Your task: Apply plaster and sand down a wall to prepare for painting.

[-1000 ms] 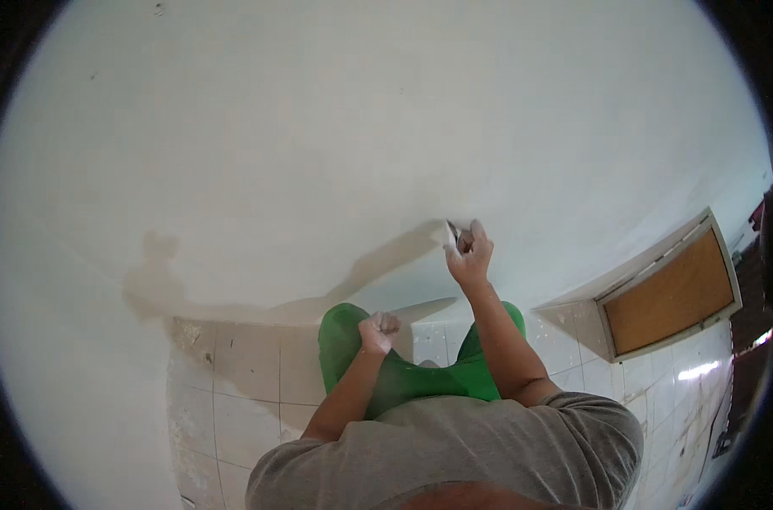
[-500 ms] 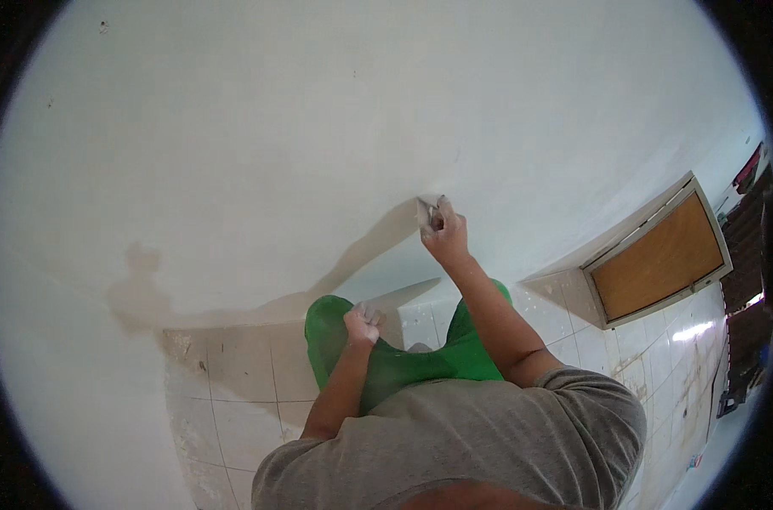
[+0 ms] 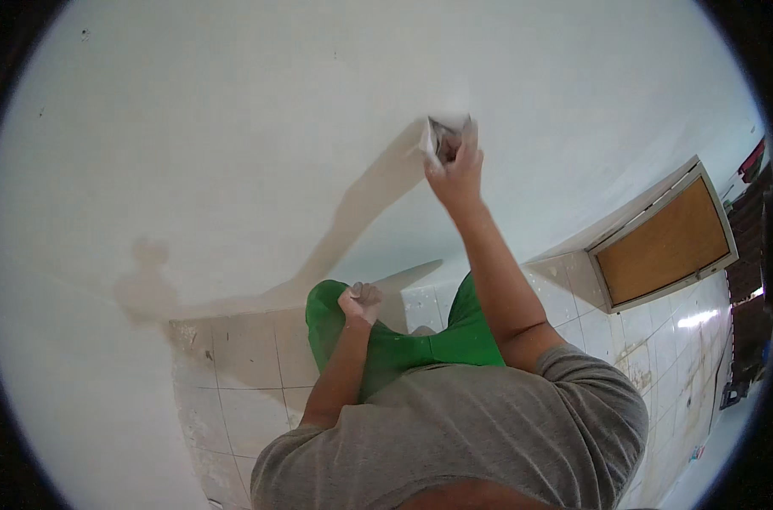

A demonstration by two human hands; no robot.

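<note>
Up on the white wall [image 3: 259,110], my right hand [image 3: 456,170] is closed around a folded sheet of sandpaper [image 3: 433,136]. The sheet is pale with dust, shows a darker grey inner side, and lies against the wall surface. My fingertips look slightly smeared by motion. The right arm is stretched out ahead. My left hand [image 3: 360,303] rests as a loose fist on my left knee, over the green trousers [image 3: 325,319]. White powder coats its fingers, and nothing shows in it.
Stained white floor tiles [image 3: 249,353] meet the wall's foot. To the right stands a brown door panel [image 3: 663,238] in a pale frame. Dark hanging material [image 3: 748,246] is at the far right. A few small dark marks [image 3: 85,35] dot the upper left wall.
My right hand has slid up the wall with the sandpaper, and the arm has straightened. Its shadow has risen too. My left hand stays on the knee.
</note>
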